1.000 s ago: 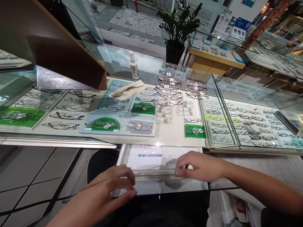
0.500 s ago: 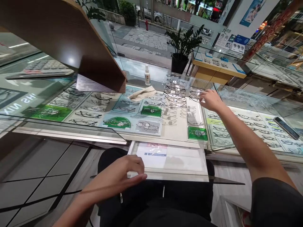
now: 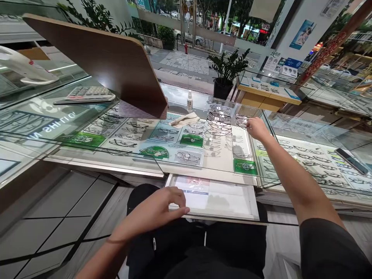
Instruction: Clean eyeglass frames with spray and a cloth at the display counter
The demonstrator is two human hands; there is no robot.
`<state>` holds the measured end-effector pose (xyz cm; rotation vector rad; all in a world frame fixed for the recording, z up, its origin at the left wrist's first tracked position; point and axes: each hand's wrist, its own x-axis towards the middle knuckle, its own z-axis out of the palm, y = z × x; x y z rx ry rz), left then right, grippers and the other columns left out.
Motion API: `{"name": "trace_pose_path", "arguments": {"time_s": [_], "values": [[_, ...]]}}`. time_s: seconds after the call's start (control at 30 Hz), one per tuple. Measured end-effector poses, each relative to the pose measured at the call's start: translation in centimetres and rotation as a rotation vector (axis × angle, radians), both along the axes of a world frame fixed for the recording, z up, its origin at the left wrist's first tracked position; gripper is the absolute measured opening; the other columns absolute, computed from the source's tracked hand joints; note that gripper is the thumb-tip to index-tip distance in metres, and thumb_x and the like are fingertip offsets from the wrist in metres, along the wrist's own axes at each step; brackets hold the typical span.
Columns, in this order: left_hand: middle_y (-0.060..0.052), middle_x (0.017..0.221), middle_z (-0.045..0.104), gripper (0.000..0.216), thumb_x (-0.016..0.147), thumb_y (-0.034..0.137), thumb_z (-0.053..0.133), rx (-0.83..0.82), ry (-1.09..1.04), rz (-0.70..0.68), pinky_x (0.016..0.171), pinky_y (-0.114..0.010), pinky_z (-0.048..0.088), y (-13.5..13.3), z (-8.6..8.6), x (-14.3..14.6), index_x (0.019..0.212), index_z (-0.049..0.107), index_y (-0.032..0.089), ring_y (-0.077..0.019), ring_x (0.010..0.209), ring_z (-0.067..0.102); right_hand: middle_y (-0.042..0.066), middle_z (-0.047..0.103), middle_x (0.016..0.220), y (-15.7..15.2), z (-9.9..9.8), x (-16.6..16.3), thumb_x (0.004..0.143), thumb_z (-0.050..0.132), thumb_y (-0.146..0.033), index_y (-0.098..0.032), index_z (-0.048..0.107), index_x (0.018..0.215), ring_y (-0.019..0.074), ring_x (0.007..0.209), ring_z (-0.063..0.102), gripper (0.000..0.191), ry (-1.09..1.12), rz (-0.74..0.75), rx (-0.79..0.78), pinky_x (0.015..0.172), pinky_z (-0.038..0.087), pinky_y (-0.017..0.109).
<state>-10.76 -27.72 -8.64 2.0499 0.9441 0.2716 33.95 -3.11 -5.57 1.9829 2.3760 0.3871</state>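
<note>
My right hand (image 3: 257, 129) reaches over the glass counter, its fingers pinched at the edge of a pair of eyeglasses (image 3: 241, 121) at the right of the loose frames. Just left of it, several eyeglasses (image 3: 218, 116) lie in a column on the glass. My left hand (image 3: 167, 203) hovers over my lap at the front left of an open drawer (image 3: 254, 207); its thumb stands apart from the loosely curled fingers, with nothing in between. Papers and a clear plastic packet (image 3: 197, 185) lie in the drawer.
A beige cloth (image 3: 184, 120) and a white spray bottle (image 3: 190, 101) are on the counter. A tilted brown board (image 3: 110, 66) rises at left, beside a calculator (image 3: 90, 94). A phone (image 3: 351, 161) lies at right. Displayed eyeglasses fill the case beneath the glass.
The view has turned, so the counter appears shifted right and more shows at left. My right hand stays by the eyeglasses, its fingers now closer together. My left hand keeps nearly the same pose.
</note>
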Motion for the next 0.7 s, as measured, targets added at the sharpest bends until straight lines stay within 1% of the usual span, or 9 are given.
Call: {"name": "trace_pose_path", "arguments": {"time_s": [0.1, 0.2, 0.3, 0.37, 0.43, 0.5, 0.53, 0.6, 0.7], "values": [[-0.005, 0.095, 0.077, 0.043, 0.107, 0.052, 0.058, 0.012, 0.003, -0.001, 0.084, -0.029, 0.049, -0.2, 0.0, -0.1, 0.086, 0.080, 0.022, -0.0196, 0.090, 0.071, 0.014, 0.081, 0.111, -3.0, 1.9, -0.4, 0.093, 0.058, -0.017, -0.016, 0.077, 0.099, 0.0323, 0.110, 0.066, 0.020, 0.059, 0.042, -0.012, 0.094, 0.047, 0.040], [-0.005, 0.097, 0.077, 0.040, 0.107, 0.050, 0.057, 0.007, -0.006, -0.013, 0.085, -0.029, 0.049, -0.4, 0.0, -0.2, 0.090, 0.080, 0.022, -0.0199, 0.092, 0.071, 0.012, 0.080, 0.110, -8.0, 4.4, -1.5, 0.094, 0.059, -0.024, -0.021, 0.075, 0.098, 0.0322, 0.108, 0.068, 0.017, 0.261, 0.187, -0.107, 0.092, 0.051, 0.040], [-0.005, 0.102, 0.078, 0.038, 0.108, 0.049, 0.054, -0.001, 0.015, 0.043, 0.089, -0.029, 0.051, -0.4, 0.0, -0.1, 0.095, 0.078, 0.023, -0.0208, 0.098, 0.072, 0.009, 0.080, 0.113, -13.9, 6.0, -3.5, 0.096, 0.059, -0.032, -0.026, 0.075, 0.099, 0.0308, 0.107, 0.071, 0.016, 0.393, 0.326, -0.383, 0.094, 0.055, 0.041], [-0.006, 0.110, 0.077, 0.039, 0.109, 0.051, 0.050, 0.028, 0.064, 0.132, 0.093, -0.031, 0.052, -0.5, -0.3, 0.0, 0.101, 0.077, 0.023, -0.0226, 0.105, 0.072, 0.007, 0.080, 0.113, -17.6, 5.8, -5.2, 0.098, 0.061, -0.033, -0.029, 0.074, 0.101, 0.0286, 0.106, 0.073, 0.015, 0.420, 0.347, -0.574, 0.092, 0.056, 0.039], [-0.009, 0.126, 0.074, 0.042, 0.108, 0.055, 0.050, 0.091, 0.118, 0.222, 0.099, -0.035, 0.054, -0.6, -0.8, 0.0, 0.113, 0.076, 0.023, -0.0263, 0.117, 0.070, 0.007, 0.079, 0.113, -20.7, 4.4, -6.7, 0.099, 0.060, -0.028, -0.029, 0.074, 0.102, 0.0273, 0.104, 0.073, 0.014, 0.444, 0.332, -0.675, 0.091, 0.056, 0.038], [-0.012, 0.148, 0.065, 0.049, 0.106, 0.060, 0.052, 0.159, 0.157, 0.312, 0.109, -0.042, 0.053, -0.7, -1.5, 0.0, 0.134, 0.071, 0.025, -0.0318, 0.136, 0.063, 0.008, 0.078, 0.109, -22.8, 1.9, -7.8, 0.099, 0.059, -0.022, -0.027, 0.074, 0.099, 0.0264, 0.102, 0.072, 0.015, 0.438, 0.312, -0.707, 0.089, 0.056, 0.037], [-0.014, 0.159, 0.057, 0.056, 0.105, 0.062, 0.052, 0.186, 0.170, 0.362, 0.115, -0.046, 0.051, -0.8, -1.9, 0.0, 0.146, 0.063, 0.025, -0.0344, 0.146, 0.057, 0.008, 0.078, 0.107, -23.4, 0.3, -8.2, 0.099, 0.058, -0.019, -0.026, 0.074, 0.098, 0.0259, 0.101, 0.072, 0.018, 0.422, 0.312, -0.702, 0.088, 0.055, 0.037], [-0.017, 0.174, 0.040, 0.075, 0.104, 0.065, 0.053, 0.223, 0.187, 0.467, 0.125, -0.054, 0.043, -1.0, -2.5, 0.0, 0.166, 0.042, 0.024, -0.0383, 0.162, 0.038, 0.009, 0.077, 0.103, -23.6, -2.9, -8.5, 0.099, 0.056, -0.014, -0.024, 0.074, 0.096, 0.0254, 0.098, 0.070, 0.021, 0.376, 0.324, -0.642, 0.085, 0.053, 0.035], [-0.022, 0.183, 0.015, 0.097, 0.102, 0.070, 0.052, 0.253, 0.213, 0.588, 0.130, -0.066, 0.032, -1.1, -3.1, 0.0, 0.177, 0.015, 0.019, -0.0431, 0.171, 0.013, 0.010, 0.074, 0.095, -21.8, -7.7, -8.6, 0.097, 0.057, -0.006, -0.021, 0.073, 0.091, 0.0252, 0.091, 0.066, 0.023, 0.242, 0.312, -0.463, 0.080, 0.049, 0.034]]}}
